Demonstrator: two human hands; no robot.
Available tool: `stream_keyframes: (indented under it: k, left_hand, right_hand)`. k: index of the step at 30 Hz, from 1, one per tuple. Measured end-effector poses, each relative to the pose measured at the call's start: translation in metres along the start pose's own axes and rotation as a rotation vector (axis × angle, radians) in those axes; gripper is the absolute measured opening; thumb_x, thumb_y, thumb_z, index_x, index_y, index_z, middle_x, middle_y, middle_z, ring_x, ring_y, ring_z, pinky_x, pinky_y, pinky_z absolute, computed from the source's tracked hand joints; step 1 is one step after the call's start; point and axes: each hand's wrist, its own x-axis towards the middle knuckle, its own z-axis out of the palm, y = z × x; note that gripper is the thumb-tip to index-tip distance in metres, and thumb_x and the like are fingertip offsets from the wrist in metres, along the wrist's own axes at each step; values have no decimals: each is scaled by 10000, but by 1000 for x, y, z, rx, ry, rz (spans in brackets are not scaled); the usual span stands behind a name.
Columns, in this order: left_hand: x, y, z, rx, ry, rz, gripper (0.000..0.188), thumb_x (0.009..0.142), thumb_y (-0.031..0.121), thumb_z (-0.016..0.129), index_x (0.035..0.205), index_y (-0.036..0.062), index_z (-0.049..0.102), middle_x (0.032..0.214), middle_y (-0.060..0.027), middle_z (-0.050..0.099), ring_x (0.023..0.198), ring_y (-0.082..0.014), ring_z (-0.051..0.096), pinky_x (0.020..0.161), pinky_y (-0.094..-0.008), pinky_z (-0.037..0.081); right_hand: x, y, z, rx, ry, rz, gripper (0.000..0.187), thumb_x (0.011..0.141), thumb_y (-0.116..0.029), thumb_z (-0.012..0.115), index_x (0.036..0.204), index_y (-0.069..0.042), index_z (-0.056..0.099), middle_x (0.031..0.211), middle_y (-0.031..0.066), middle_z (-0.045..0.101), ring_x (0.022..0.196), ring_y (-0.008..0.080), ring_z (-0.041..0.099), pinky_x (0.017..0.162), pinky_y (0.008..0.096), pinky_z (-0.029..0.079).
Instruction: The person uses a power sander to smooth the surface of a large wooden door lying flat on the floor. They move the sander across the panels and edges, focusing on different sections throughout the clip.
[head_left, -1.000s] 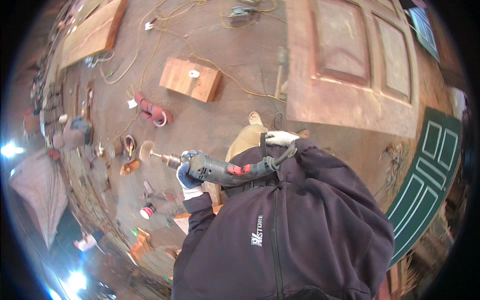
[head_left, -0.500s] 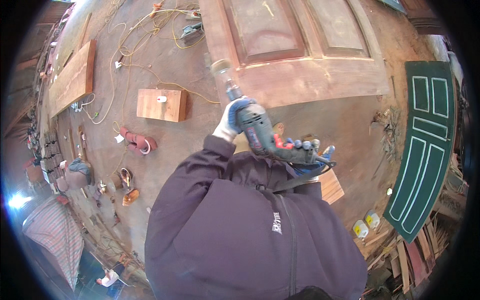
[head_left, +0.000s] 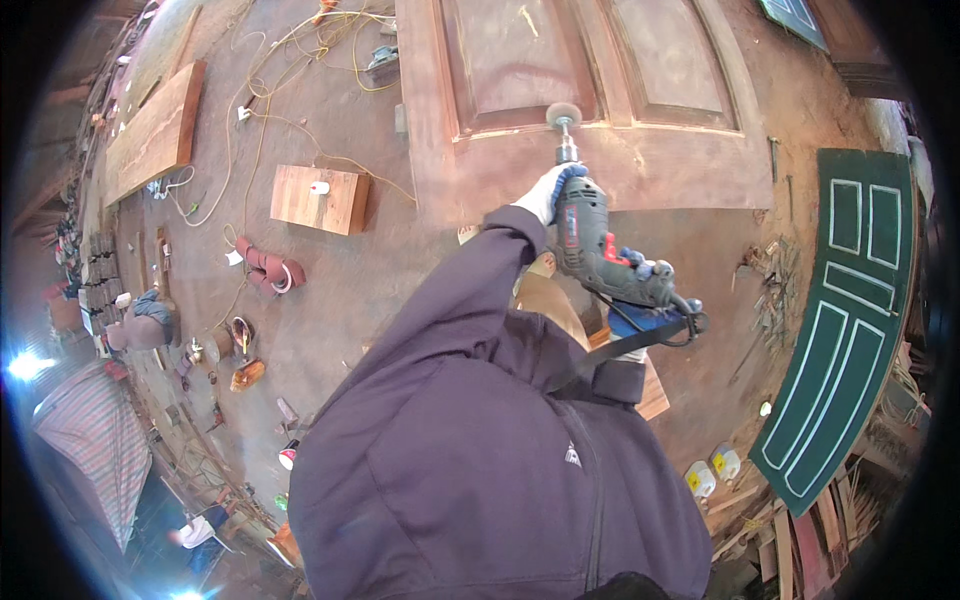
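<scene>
A dark power drill [head_left: 585, 225] with red parts is held between my two gloved hands. My left hand [head_left: 548, 192] wraps round its front, just behind the chuck, and my right hand [head_left: 640, 318] grips the rear handle, where the black cord comes out. From the chuck sticks a small round sanding wheel [head_left: 563, 116]. It lies over the lower edge of a recessed panel on a brown wooden door [head_left: 600, 170]; whether it touches the wood I cannot tell.
Left of the door stand a wood block [head_left: 305, 195] with a white item on top and a thick plank [head_left: 150, 140]. Yellow and white cords [head_left: 262, 95] trail on the floor. A reddish roll [head_left: 268, 265] lies nearer. To the right leans a green panelled door [head_left: 840, 310].
The drill has swung right, with both hands on it. Its wheel has gone from beside the door's left edge to the panel's lower edge.
</scene>
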Motion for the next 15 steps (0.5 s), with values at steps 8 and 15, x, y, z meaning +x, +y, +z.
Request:
stream_keyframes:
  k: [8, 15]
  left_hand:
    - [-58, 26, -91, -152, 217, 132, 168, 820, 264, 635, 823, 106, 579, 699, -51, 631, 582, -202, 613, 600, -358, 540]
    - [-15, 0, -65, 59, 132, 144, 154, 819, 245, 663, 802, 112, 588, 673, -26, 617, 553, -168, 582, 576, -323, 501]
  right_hand:
    - [-4, 62, -19, 126, -173, 227, 689, 878, -638, 259, 775, -35, 576, 693, 136, 550, 818, 329, 511, 1040, 488, 277]
    - [-4, 36, -33, 38, -95, 140, 609, 907, -548, 294, 700, -46, 572, 608, 99, 500, 726, 277, 481, 1034, 474, 283]
